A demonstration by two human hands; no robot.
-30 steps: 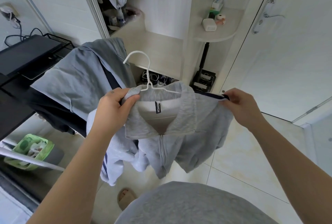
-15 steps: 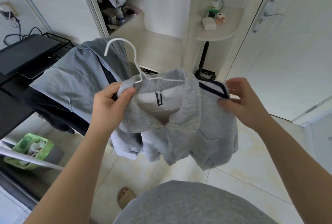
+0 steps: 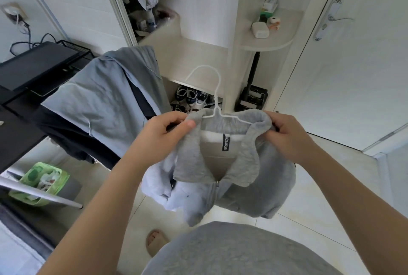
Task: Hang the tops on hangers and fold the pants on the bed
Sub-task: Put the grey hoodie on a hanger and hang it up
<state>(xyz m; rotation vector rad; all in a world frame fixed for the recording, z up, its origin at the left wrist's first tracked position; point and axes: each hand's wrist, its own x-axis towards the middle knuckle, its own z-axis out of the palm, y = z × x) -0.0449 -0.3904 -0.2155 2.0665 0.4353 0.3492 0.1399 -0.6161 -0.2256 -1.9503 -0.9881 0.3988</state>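
grey zip top [image 3: 254,175] gripped at both ends of the collar

the grey zip top is held up in mid-air near the middle of the scene, above the pale tiled floor [image 3: 320,197]. a white wire hanger [image 3: 217,89] is set inside its neck, and the hook stands up above the collar and curves to the left. the left end of the collar is pinched by the left hand [image 3: 163,140], with the thumb on top and the fingers curled beneath the fabric. the right end is clamped by the right hand [image 3: 287,135], its fingers folded round the cloth (whether the wire is caught in either grip cannot be told). the zip is closed just below the collar, and the body hangs bunched. to the left, a blue-grey garment [image 3: 106,98] is draped. farther off, shoes [image 3: 192,98] are seen low down, and small items are kept on a rounded shelf [image 3: 282,40] to the right.
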